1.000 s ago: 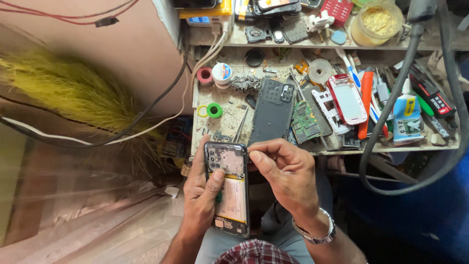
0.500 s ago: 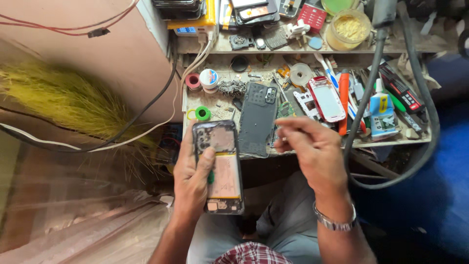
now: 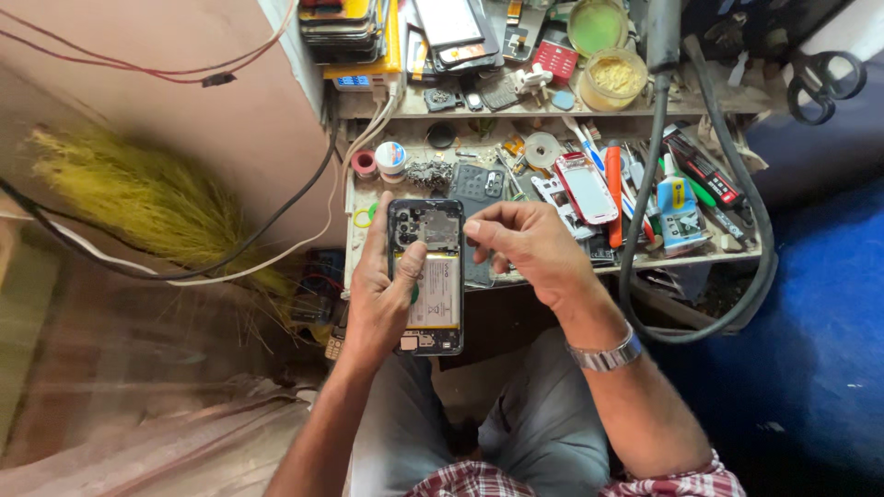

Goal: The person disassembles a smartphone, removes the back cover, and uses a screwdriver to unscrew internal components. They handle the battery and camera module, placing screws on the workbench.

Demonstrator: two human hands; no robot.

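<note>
My left hand [image 3: 385, 299] is wrapped around an opened phone [image 3: 429, 276], back cover off, with my fingers behind it and my thumb pressed across its front edge just below the camera block. The phone stands lengthwise away from me, its pale battery showing under my thumb and the small boards at the near end just past the heel of my palm. My right hand [image 3: 529, 250] hovers just to the right of the phone's upper half, fingertips pinched together close to its top corner; whether something tiny sits between them I cannot tell. A metal wristwatch [image 3: 605, 354] sits on that wrist.

Just beyond my fingertips lies the workbench [image 3: 368, 198], crowded with parts. Straight past the phone's far end is a dark back cover [image 3: 480, 184] with camera holes. To the right of my right hand lie a white and red phone frame [image 3: 587, 188], an orange-handled tool [image 3: 613, 189] and a small blue bottle [image 3: 673, 195]. To the left of the phone's top are rolls of tape [image 3: 379, 160]. A thick black hose [image 3: 737, 193] loops down past my right wrist. Far to my left lies a yellow broom [image 3: 138, 198], under dark cables. My grey trousers [image 3: 529, 433] lie below both hands.
</note>
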